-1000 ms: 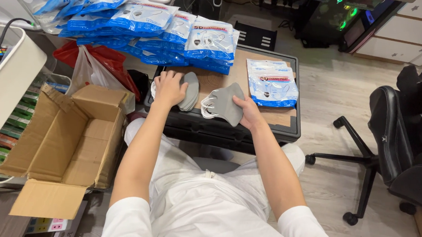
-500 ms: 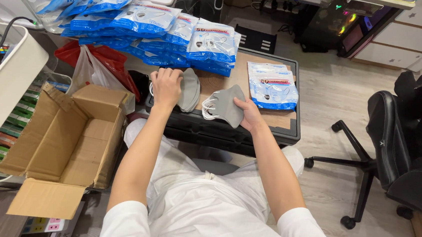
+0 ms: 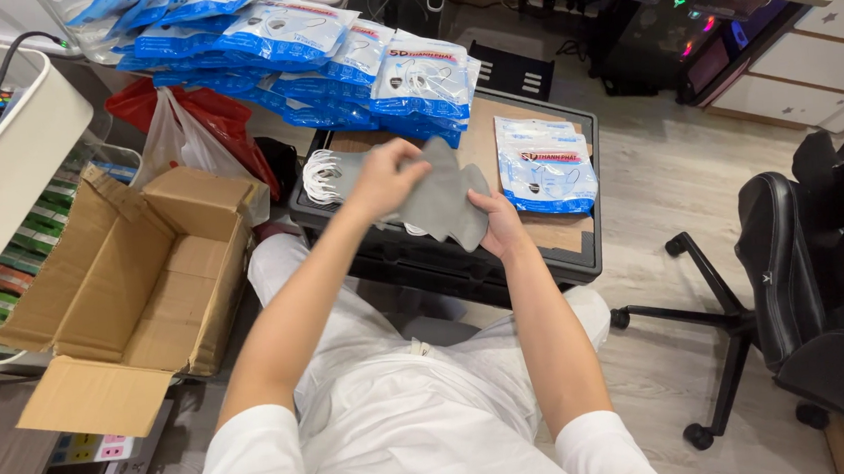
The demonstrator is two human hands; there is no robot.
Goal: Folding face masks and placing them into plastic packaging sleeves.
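The mask [image 3: 440, 205] I held was matt grey cloth; the packets [image 3: 545, 162] were glossy plastic, the box [image 3: 134, 280] rough brown cardboard.

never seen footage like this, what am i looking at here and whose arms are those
There is no machine here. The one view comes from a camera worn on a person's head, looking down, so the two bare arms are that person's own. They sit in white clothes in front of a low black crate with a sheet of cardboard on top.

Both hands hold grey face masks: the left hand pinches one from above, the right hand supports them from below. More masks with white ear loops lie on the crate, beside a blue and white sealed packet. A heap of similar packets is piled behind. An open cardboard box stands at the left, a black office chair at the right.
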